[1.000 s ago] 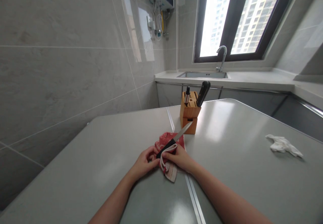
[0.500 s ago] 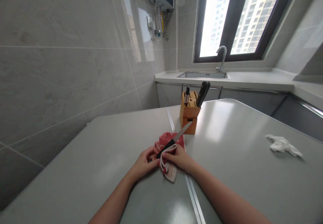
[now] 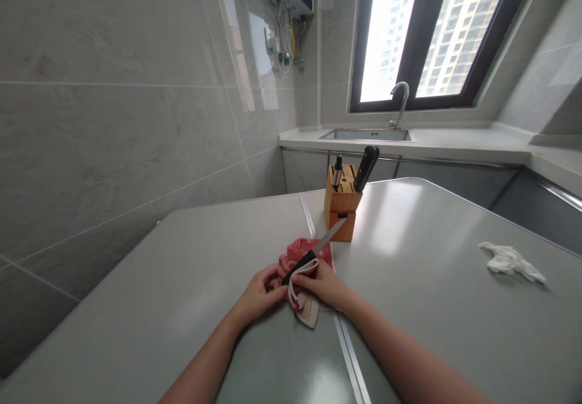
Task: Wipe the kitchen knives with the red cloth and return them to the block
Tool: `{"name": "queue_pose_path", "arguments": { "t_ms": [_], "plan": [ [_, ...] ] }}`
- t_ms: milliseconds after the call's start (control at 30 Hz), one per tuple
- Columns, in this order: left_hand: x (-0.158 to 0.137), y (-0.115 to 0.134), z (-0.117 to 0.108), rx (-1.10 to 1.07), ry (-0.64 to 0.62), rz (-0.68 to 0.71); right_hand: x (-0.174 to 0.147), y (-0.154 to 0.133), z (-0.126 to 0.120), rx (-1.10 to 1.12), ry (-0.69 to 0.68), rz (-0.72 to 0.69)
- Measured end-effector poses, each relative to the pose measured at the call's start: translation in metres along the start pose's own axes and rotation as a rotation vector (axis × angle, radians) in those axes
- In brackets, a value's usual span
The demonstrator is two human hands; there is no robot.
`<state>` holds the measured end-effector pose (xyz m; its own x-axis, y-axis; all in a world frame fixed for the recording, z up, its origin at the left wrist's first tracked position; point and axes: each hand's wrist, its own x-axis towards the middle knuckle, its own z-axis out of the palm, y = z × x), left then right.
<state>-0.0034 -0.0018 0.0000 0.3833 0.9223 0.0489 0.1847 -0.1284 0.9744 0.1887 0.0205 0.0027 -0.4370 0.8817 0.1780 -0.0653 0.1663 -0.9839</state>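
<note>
A kitchen knife (image 3: 328, 238) with a black handle lies slantwise over a red and white cloth (image 3: 309, 316), its blade pointing up and right toward a wooden knife block (image 3: 345, 202). My left hand (image 3: 261, 293) is closed at the butt end of the knife handle, fingers curled against the cloth. My right hand (image 3: 325, 286) pinches a folded edge of the cloth beside the handle, thumb on top. Part of the cloth spreads behind the knife. Some fingers of both hands are hidden by the cloth.
The block holds a large black-handled knife (image 3: 366, 168) and a smaller black-topped tool (image 3: 337, 171). A crumpled white cloth or tissue (image 3: 511, 262) lies on the right of the grey table (image 3: 191, 258). A metal strip (image 3: 348, 355) crosses the tabletop. Behind stands a counter with a sink (image 3: 368, 135).
</note>
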Motion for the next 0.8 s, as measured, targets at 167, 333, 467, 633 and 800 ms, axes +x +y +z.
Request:
{"name": "queue_pose_path", "arguments": {
  "t_ms": [167, 333, 467, 633, 800],
  "plan": [
    [0.0000, 0.0017, -0.0003, -0.001, -0.007, 0.002, -0.0004, -0.0014, 0.0002, -0.013, 0.000, -0.020],
    [0.0009, 0.0010, -0.0004, 0.001, -0.008, 0.009, 0.0005, 0.0008, 0.0003, -0.018, -0.009, -0.013],
    [0.0012, -0.0002, -0.0001, 0.002, -0.002, 0.006, 0.0016, 0.0019, 0.0003, -0.010, 0.000, -0.017],
    [0.0011, 0.0006, -0.0001, 0.010, 0.004, 0.002, 0.0013, 0.0024, -0.0002, -0.008, -0.015, -0.023],
    [0.0010, 0.0018, 0.0002, 0.000, -0.007, -0.009, 0.0010, 0.0026, -0.0003, -0.017, 0.003, -0.022]
  ]
}}
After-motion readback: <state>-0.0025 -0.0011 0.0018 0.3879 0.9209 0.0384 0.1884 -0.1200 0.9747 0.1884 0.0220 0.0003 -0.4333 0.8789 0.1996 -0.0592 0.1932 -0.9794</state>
